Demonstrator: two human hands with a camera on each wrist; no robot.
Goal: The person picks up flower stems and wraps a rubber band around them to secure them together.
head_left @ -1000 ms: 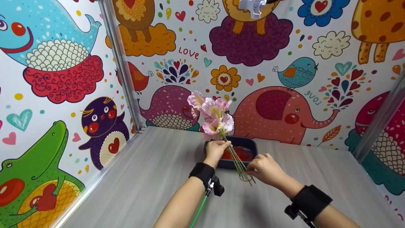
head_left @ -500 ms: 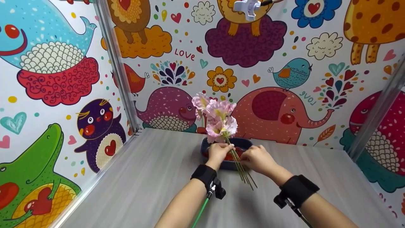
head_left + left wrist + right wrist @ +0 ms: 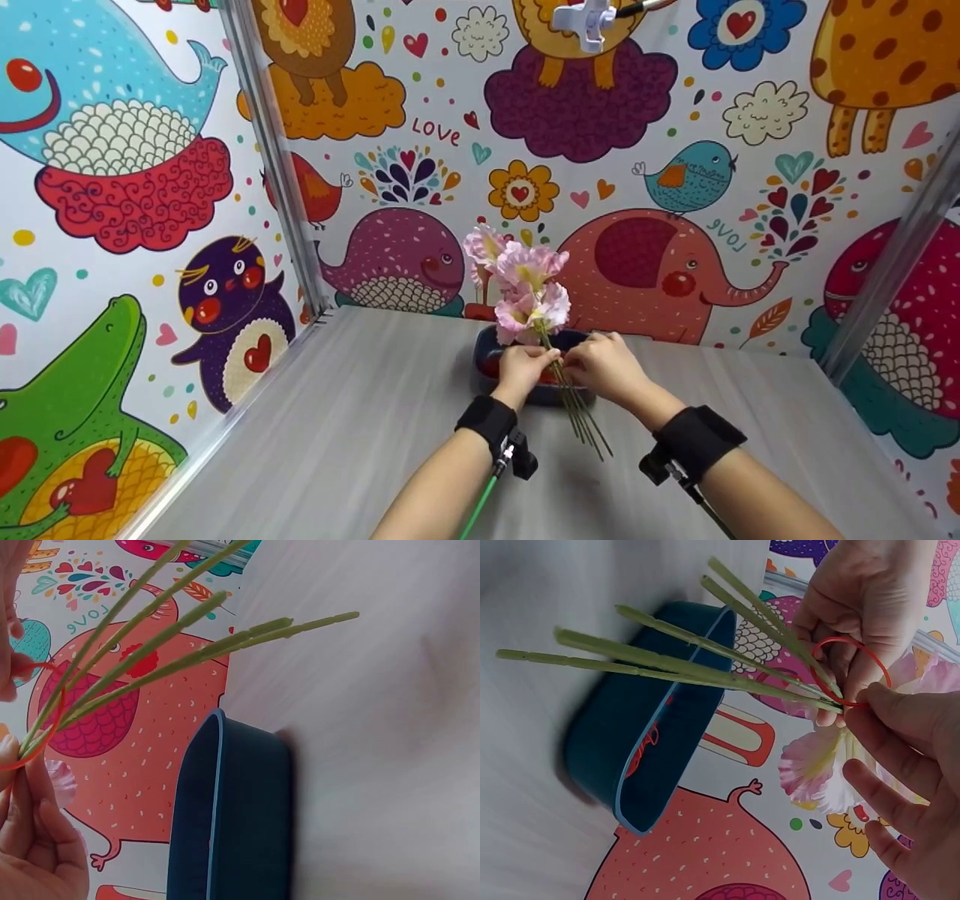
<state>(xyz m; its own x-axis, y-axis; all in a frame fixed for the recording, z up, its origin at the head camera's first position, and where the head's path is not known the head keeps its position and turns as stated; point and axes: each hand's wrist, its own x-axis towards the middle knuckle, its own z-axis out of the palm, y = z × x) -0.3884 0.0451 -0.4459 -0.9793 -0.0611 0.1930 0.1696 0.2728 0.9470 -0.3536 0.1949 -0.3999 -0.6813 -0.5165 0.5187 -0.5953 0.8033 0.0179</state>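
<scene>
Head view: grey wood-grain tabletop (image 3: 337, 450) leaves us room either side of the dark-blue open box (image 3: 536, 394); cartoon-print wall (image 3: 465, 176) reads "LOVE". Left wrist: our left hand (image 3: 41, 840) pinches pink ruffled flowers (image 3: 60, 781) by green stems (image 3: 199, 656). Right wrist: our right hand (image 3: 934, 772) pinches a thin red loop (image 3: 847, 638) crossing those stems, other fingers spread.

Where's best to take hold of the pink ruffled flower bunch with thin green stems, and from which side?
Probably the thin green stems just below the pink ruffled blossoms, from the person's left: there they gather into one narrow bundle, while their ends fan apart. The left hand pinches there; the right hand holds the thin red loop opposite.
</scene>
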